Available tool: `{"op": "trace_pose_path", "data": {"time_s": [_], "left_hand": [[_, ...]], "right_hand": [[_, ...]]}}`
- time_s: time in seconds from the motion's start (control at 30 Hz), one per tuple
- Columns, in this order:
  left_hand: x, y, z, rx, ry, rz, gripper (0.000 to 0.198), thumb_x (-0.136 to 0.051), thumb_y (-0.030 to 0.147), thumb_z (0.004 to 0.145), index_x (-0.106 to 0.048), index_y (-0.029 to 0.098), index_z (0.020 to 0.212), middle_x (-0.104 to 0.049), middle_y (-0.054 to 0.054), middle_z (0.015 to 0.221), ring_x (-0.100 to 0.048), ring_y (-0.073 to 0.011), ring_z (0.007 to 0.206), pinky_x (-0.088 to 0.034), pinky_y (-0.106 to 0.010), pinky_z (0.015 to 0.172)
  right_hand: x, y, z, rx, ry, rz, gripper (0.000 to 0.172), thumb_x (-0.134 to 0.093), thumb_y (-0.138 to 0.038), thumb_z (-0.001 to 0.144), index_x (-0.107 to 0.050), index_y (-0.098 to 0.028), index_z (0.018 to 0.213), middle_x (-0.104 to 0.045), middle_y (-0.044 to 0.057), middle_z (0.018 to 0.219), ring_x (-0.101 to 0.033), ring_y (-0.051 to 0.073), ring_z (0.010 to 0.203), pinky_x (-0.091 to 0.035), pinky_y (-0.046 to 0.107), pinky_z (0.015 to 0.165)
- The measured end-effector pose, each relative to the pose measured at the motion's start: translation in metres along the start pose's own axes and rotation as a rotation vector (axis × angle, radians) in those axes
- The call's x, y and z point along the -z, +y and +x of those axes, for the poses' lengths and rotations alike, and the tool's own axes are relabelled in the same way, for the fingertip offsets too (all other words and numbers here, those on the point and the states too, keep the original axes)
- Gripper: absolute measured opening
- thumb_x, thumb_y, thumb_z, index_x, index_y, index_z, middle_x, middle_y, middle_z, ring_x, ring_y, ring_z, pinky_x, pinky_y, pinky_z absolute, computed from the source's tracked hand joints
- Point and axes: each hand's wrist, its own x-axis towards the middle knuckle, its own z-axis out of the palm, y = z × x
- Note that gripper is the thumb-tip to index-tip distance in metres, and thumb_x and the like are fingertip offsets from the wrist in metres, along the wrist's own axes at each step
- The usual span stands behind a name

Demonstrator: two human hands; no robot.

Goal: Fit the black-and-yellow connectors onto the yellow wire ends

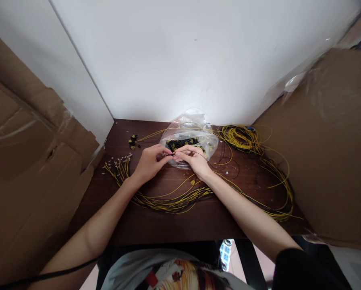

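Note:
My left hand [154, 160] and my right hand [191, 158] meet fingertip to fingertip over the front of a clear plastic bag [211, 150]. Between the left thumb and fingers is a small dark piece [171, 154], too small to make out fully. The right hand pinches a thin black wire [195, 150] whose end runs to that dark piece. Inside the bag lie small black and yellow parts [183, 142]. Below my hands a long bundle of yellow and black wires [174, 204] curves across the brown table.
A coil of yellow wire [239, 137] lies at the back right. Small black and yellow parts [132, 141] sit at the back left, near wire ends with metal tips [120, 163]. Cardboard sheets [325, 145] stand on both sides; a white wall [180, 60] is behind.

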Motion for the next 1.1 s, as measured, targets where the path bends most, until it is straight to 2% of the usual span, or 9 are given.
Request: {"op": "trace_pose_path", "data": {"time_s": [0.3,1.1], "left_hand": [[-0.0014,-0.0016,-0.0003,0.0,0.01,-0.006,0.011,-0.061,0.023,0.077,-0.066,0.015,0.082,-0.063,-0.004,0.077,-0.058,-0.0132,0.068,-0.046,-0.023,0.059],[-0.0021,-0.0051,-0.0005,0.003,0.004,0.009,0.012,-0.06,0.025,0.077,-0.064,0.015,0.084,-0.062,-0.003,0.077,-0.058,-0.0138,0.069,-0.046,-0.024,0.061]], "right_hand": [[0.0044,0.0078,0.0043,0.014,-0.042,0.139,0.026,-0.076,-0.033,0.064,-0.061,-0.016,0.075,-0.069,0.0,0.067,-0.066,0.012,0.06,-0.056,0.025,0.063],[0.0042,0.0065,0.0035,-0.007,-0.055,0.126,0.026,-0.075,-0.034,0.065,-0.059,-0.016,0.074,-0.069,0.001,0.069,-0.067,0.012,0.063,-0.058,0.027,0.066]]}}
